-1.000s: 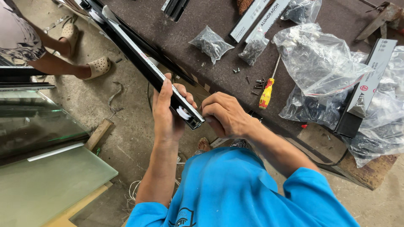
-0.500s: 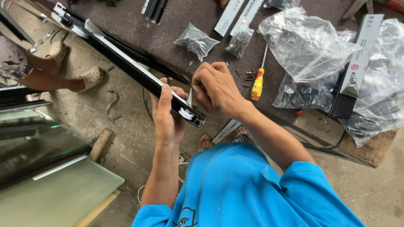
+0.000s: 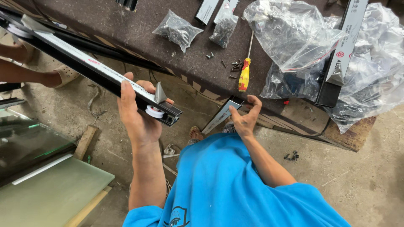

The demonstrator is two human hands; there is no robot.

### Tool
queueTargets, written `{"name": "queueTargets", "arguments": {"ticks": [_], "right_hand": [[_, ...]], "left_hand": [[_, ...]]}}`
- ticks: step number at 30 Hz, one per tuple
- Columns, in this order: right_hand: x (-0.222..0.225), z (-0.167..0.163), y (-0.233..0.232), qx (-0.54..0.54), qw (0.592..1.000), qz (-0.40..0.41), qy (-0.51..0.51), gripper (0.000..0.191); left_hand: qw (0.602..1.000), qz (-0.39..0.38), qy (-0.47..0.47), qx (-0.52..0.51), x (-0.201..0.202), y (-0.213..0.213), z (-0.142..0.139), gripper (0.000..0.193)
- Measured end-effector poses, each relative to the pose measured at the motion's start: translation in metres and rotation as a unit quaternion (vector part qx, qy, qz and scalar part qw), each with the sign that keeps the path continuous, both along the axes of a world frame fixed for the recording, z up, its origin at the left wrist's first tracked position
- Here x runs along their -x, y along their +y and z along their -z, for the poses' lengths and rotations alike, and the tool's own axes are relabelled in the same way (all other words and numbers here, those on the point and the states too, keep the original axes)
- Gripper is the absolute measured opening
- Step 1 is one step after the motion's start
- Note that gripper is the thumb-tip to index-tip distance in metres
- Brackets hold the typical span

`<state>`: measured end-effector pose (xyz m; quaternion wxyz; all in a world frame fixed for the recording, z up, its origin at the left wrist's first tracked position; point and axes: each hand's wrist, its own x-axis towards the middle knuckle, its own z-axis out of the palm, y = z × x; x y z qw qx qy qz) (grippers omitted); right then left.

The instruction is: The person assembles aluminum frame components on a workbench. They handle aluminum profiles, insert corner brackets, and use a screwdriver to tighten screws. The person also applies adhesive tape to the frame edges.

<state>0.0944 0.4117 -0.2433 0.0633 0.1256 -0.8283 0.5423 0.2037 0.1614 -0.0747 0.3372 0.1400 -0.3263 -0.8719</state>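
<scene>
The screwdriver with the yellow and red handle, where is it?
In the head view, the screwdriver with the yellow and red handle lies on the dark brown table, beside loose screws, just above the right hand.
</scene>
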Motion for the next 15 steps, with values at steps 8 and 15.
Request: {"name": "queueTargets", "arguments": {"ticks": [8,15], "right_hand": [[-0.01,0.035,-0.013,0.094,0.971,-0.006,-0.218,0.067],[-0.022,0.018,-0.035,0.064,0.973,-0.199,-0.1,0.018]], "left_hand": [[1.0,-0.007,-0.026,0.006,-0.005,0.004,0.0,0.047],[0.999,-0.026,-0.033,0.002,0.0,0.006,0.002,0.048]]}}
